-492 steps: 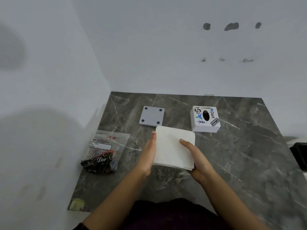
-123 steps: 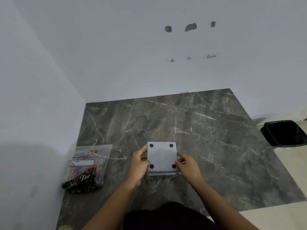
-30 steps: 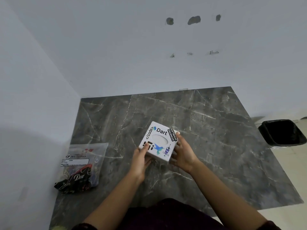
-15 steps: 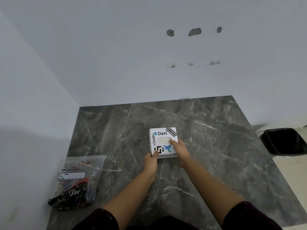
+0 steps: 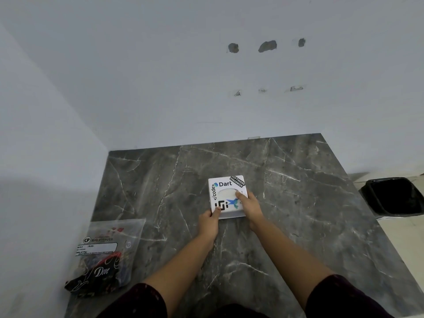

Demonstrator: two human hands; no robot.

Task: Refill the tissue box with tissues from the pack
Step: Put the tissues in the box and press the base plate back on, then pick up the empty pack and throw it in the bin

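The tissue box [image 5: 227, 196], tilted in the air a second ago, now sits upright on the marble counter [image 5: 298, 203], left hand [image 5: 210, 222] pinching its near corner, right hand [image 5: 249, 203] fingers at the tissue opening: refill looks nearly complete.

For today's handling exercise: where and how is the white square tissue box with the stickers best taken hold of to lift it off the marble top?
Grip the white square tissue box by its two opposite side walls, coming from above. It lies flat on the grey marble top, low and square, and its top face has an oval opening that gives no firm hold.
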